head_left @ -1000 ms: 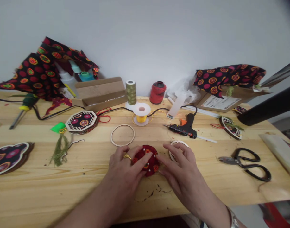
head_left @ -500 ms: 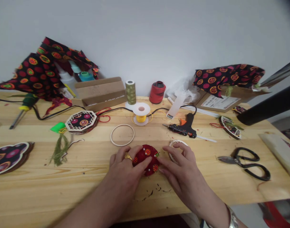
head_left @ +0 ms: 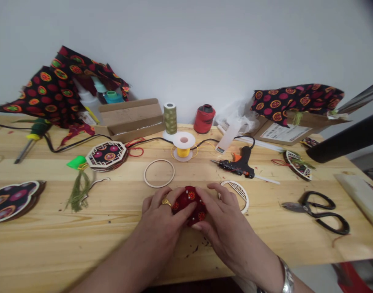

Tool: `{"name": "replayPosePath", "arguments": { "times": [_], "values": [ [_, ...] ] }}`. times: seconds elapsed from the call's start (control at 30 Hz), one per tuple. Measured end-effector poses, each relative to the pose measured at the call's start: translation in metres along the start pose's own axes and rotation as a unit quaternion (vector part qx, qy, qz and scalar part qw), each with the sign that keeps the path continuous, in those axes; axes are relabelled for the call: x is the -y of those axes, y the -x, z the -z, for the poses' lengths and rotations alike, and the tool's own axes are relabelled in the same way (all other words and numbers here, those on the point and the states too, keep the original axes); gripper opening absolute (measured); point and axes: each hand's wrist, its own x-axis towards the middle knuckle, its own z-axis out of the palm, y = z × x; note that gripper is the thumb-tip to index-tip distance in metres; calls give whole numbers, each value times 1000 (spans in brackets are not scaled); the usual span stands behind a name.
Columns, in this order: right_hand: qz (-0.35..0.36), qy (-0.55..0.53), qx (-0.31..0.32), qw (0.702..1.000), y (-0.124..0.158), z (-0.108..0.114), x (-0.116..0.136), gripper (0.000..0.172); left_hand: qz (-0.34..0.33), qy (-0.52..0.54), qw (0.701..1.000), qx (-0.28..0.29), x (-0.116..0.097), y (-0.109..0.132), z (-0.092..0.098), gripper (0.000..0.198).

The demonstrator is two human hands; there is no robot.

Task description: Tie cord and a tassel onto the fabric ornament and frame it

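Observation:
A round dark-red fabric piece (head_left: 191, 201) with orange flower prints and small pearl-like dots lies on the wooden table. My left hand (head_left: 165, 215), wearing a gold ring, grips its left side, thumb across the top. My right hand (head_left: 220, 215) holds the right edge between thumb and fingers. Just beyond my left hand is a thin wooden ring (head_left: 159, 173). A round wooden lattice frame (head_left: 243, 195) sits beside my right hand, partly hidden by it. The underside of the fabric piece cannot be seen.
A black glue gun (head_left: 238, 162) and scissors (head_left: 314, 211) lie to the right. Behind stand a yellow spool (head_left: 183, 151), green thread (head_left: 170, 118), red thread (head_left: 204, 119) and a cardboard box (head_left: 134, 122). An octagonal ornament (head_left: 107, 155) and a green tassel (head_left: 79, 191) are left.
My right hand has moved left and closed onto the edge of the fabric piece, uncovering more of the lattice frame. My left hand keeps its hold. The view has shifted slightly.

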Motion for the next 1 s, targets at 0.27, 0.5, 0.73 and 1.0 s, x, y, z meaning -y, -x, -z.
{"name": "replayPosePath", "arguments": {
  "times": [0.27,0.5,0.73,1.0],
  "values": [
    [-3,9,11,1000,-1,0,0,54,30,50,998,-22,-1,2,-4,42],
    [13,27,-26,999,2,-7,-3,54,52,140,985,-90,10,7,7,44],
    [15,22,-26,999,2,-9,-3,52,11,53,986,-155,19,27,-6,58],
    [8,17,-16,1000,4,-9,-3,51,-50,-62,994,-73,18,38,-12,59]
  ]
}}
